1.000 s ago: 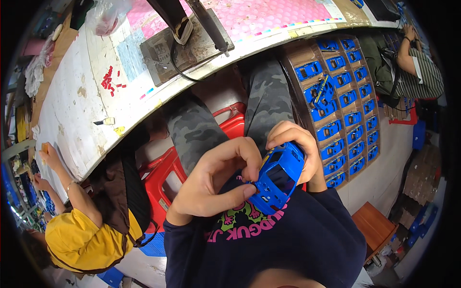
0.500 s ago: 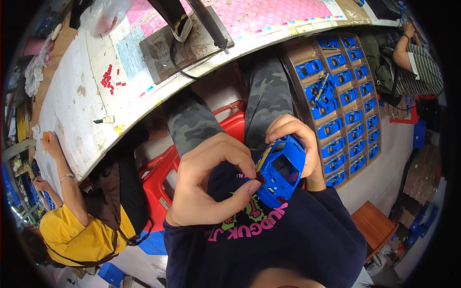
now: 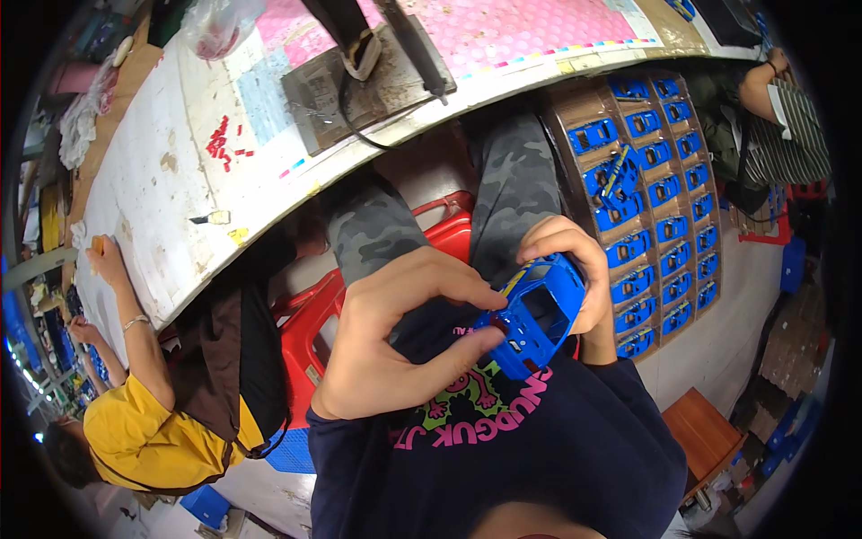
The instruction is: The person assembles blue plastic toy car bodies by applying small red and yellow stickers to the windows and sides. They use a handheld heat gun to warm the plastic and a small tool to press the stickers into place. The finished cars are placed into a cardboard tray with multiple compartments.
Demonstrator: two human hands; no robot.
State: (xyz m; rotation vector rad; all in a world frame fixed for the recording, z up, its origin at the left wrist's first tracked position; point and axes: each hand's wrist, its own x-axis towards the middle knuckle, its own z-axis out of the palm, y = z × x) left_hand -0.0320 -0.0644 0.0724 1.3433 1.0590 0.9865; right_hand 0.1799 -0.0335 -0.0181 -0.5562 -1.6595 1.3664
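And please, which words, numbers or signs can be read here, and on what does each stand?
I leave the wording itself uncopied; this is where it stands:
Dark shirt: large pink letters, curved beside a green and pink picture, partly legible; some smaller pink letters, unclear.
Nearest blue toy car: small white mark, too small to read.
Metal base plate: faint marks, too blurred.

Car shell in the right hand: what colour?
Mostly blue car shell, with a yellow stripe along one side. Best seen in the head view.
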